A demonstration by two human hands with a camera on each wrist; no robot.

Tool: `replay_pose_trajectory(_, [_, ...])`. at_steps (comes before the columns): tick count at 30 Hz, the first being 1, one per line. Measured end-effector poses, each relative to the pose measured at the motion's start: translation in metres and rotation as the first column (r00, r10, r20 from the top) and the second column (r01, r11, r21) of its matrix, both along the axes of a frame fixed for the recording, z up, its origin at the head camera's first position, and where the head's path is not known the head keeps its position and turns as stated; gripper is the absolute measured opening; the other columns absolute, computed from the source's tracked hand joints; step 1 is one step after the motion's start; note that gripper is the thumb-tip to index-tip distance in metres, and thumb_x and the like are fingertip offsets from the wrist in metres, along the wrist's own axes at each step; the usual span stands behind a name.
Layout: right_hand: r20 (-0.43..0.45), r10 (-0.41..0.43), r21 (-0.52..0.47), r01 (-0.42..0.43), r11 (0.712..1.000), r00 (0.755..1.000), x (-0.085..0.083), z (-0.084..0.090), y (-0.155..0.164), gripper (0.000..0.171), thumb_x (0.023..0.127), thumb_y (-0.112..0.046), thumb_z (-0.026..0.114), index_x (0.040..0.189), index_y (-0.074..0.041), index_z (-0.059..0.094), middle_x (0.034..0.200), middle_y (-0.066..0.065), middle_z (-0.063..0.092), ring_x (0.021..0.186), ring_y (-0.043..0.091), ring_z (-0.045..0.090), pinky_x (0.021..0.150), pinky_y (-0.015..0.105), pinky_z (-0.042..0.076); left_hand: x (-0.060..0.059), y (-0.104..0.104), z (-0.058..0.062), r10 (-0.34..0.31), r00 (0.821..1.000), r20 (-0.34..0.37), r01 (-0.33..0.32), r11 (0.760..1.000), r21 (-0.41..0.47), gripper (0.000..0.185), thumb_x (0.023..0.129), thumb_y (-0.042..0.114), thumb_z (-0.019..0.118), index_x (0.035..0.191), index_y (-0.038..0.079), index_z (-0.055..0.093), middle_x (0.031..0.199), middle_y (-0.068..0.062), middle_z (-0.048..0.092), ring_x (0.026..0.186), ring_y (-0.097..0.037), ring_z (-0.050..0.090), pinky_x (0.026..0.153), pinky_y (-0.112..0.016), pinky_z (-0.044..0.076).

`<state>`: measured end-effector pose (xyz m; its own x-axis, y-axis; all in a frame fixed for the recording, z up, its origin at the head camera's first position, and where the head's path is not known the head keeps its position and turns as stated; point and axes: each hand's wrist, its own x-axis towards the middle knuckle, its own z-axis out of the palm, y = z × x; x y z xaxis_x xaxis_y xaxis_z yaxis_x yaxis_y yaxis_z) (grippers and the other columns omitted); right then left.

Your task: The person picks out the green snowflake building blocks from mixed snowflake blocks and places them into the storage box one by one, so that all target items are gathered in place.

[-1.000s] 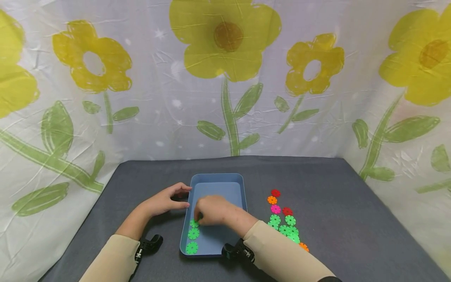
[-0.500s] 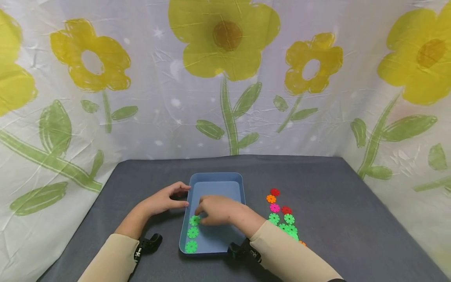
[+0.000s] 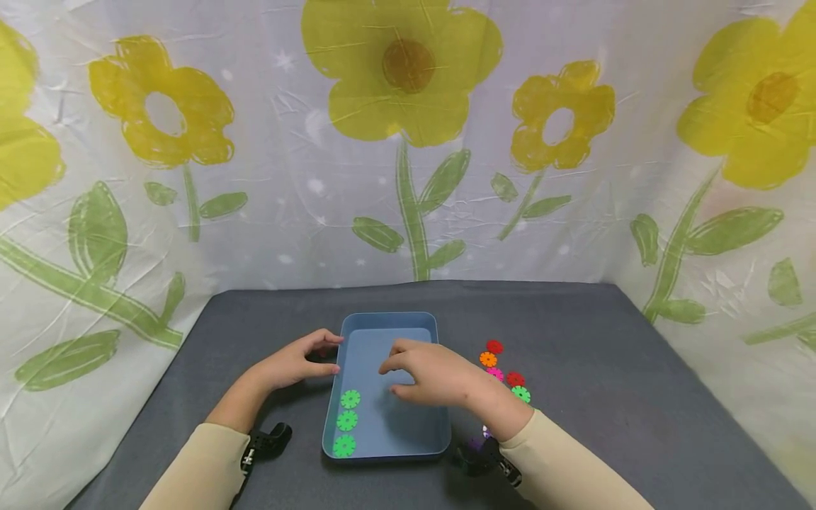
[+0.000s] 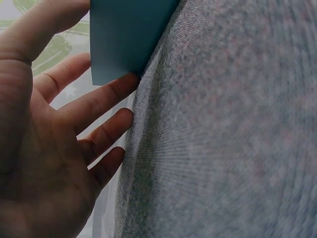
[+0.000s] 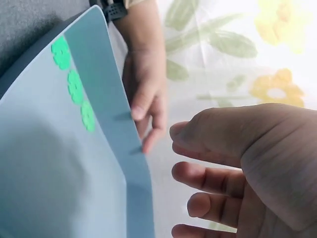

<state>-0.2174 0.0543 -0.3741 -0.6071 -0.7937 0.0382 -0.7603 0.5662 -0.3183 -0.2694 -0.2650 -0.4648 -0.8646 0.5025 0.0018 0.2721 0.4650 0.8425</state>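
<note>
- Left hand (image 3: pixel 295 365): fingers nearly straight, resting against the tray's left wall, holding nothing.
- Blue tray (image 3: pixel 426 445) on the grey table (image 3: pixel 593 333); three green discs (image 3: pixel 346 421) lined up along its left inner side.
- Right hand (image 3: pixel 433 374): above the tray, fingers loosely spread, empty.
- More discs (image 3: pixel 494 353), red, orange, pink and green, on the table just right of the tray.

head view looks down from afar; both wrist views sit close, sharing the blue tray (image 3: pixel 389 322).

trays (image 3: pixel 389 319): 1 | green discs in tray (image 3: pixel 347 421): 3 | hands (image 3: pixel 433 375): 2
</note>
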Motion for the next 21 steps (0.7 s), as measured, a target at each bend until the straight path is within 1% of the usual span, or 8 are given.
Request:
replay_pose_trajectory(6, [0.01,-0.04,-0.081,0.041,0.996,0.999,0.006,0.0,0.037,0.027,0.097,-0.021,0.073,0.123,-0.015,0.074,0.111,-0.005,0.06,0.081,0.007,0.057,0.076,0.027,0.05,0.001,0.0,-0.001,0.004,1.0,-0.007,-0.004,1.0,-0.011,0.054,0.096,0.024,0.076,0.141,0.005,0.053,0.15,-0.021,0.048,0.136,-0.045,0.045,0.106,-0.064,0.038])
replay_pose_trajectory(9, [0.042,-0.077,-0.109,0.081,0.991,0.996,0.009,-0.004,0.058,0.027,0.097,-0.019,0.073,0.124,-0.015,0.073,0.112,-0.006,0.06,0.076,0.008,0.055,0.073,0.027,0.05,0.002,0.0,-0.001,-0.001,1.0,-0.008,0.001,1.0,-0.011,0.053,0.096,0.025,0.076,0.14,0.005,0.053,0.15,-0.022,0.048,0.136,-0.045,0.045,0.106,-0.064,0.038])
replay_pose_trajectory(12, [0.081,-0.113,-0.126,0.123,0.984,0.99,0.01,-0.01,0.078,0.027,0.098,-0.018,0.072,0.125,-0.014,0.073,0.113,-0.003,0.062,0.072,0.008,0.052,0.069,0.027,0.049,0.003,-0.001,-0.001,-0.004,1.0,-0.008,0.004,1.0,-0.01,0.054,0.096,0.025,0.075,0.141,0.004,0.052,0.15,-0.022,0.048,0.136,-0.045,0.045,0.106,-0.064,0.038])
replay_pose_trajectory(15, [0.106,-0.145,-0.124,0.158,0.98,0.984,0.01,-0.017,0.096,0.029,0.097,-0.017,0.072,0.126,-0.013,0.072,0.113,-0.001,0.063,0.072,0.01,0.052,0.067,0.027,0.048,0.003,-0.001,-0.001,-0.008,1.0,-0.014,0.008,1.0,-0.008,0.054,0.097,0.025,0.075,0.141,0.004,0.052,0.15,-0.022,0.048,0.136,-0.046,0.045,0.106,-0.064,0.039])
replay_pose_trajectory(17, [0.111,-0.166,-0.111,0.178,0.978,0.98,0.009,-0.022,0.107,0.03,0.096,-0.016,0.073,0.126,-0.012,0.072,0.112,0.0,0.064,0.074,0.014,0.054,0.068,0.029,0.049,0.002,-0.002,-0.001,-0.016,1.0,-0.021,0.016,1.0,-0.007,0.054,0.097,0.024,0.075,0.141,0.004,0.052,0.15,-0.023,0.047,0.136,-0.046,0.044,0.105,-0.064,0.039])
replay_pose_trajectory(18, [0.104,-0.18,-0.099,0.19,0.977,0.978,0.009,-0.025,0.112,0.03,0.096,-0.015,0.074,0.126,-0.012,0.072,0.114,0.0,0.065,0.081,0.016,0.058,0.071,0.031,0.05,0.002,-0.002,0.0,-0.013,1.0,-0.019,0.013,1.0,-0.007,0.053,0.097,0.024,0.075,0.14,0.004,0.052,0.15,-0.023,0.047,0.136,-0.046,0.044,0.106,-0.064,0.039])
replay_pose_trajectory(21, [0.108,-0.198,-0.079,0.207,0.975,0.974,0.008,-0.033,0.124,0.032,0.092,-0.013,0.077,0.124,-0.01,0.073,0.113,0.003,0.067,0.082,0.017,0.06,0.075,0.034,0.052,0.001,-0.002,-0.001,-0.009,1.0,-0.017,0.009,1.0,-0.009,0.053,0.097,0.024,0.075,0.14,0.005,0.052,0.15,-0.023,0.047,0.137,-0.046,0.044,0.106,-0.064,0.038])
